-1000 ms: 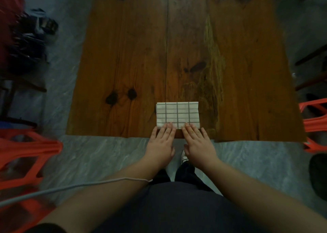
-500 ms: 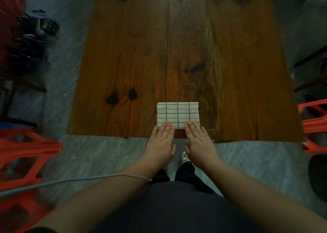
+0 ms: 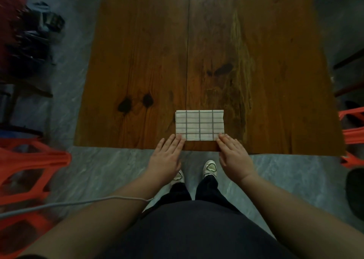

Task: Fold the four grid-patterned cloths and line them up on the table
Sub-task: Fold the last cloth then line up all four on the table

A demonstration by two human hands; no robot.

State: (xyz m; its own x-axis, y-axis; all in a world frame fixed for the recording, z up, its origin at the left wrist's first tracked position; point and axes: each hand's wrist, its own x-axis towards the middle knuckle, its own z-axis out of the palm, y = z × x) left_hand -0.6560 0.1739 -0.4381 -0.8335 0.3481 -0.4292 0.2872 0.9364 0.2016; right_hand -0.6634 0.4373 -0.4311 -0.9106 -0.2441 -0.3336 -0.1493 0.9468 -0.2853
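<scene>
White cloth: pressing its near corners evenly, left hand and right hand flat, grasping nothing, squaring layers.

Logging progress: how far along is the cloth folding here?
Done: one cloth lies folded into a rectangle near the front edge of the table. In hand: left hand and right hand touch its near corners with straight fingers. Left: lining it up; no other cloths are in view.
</scene>
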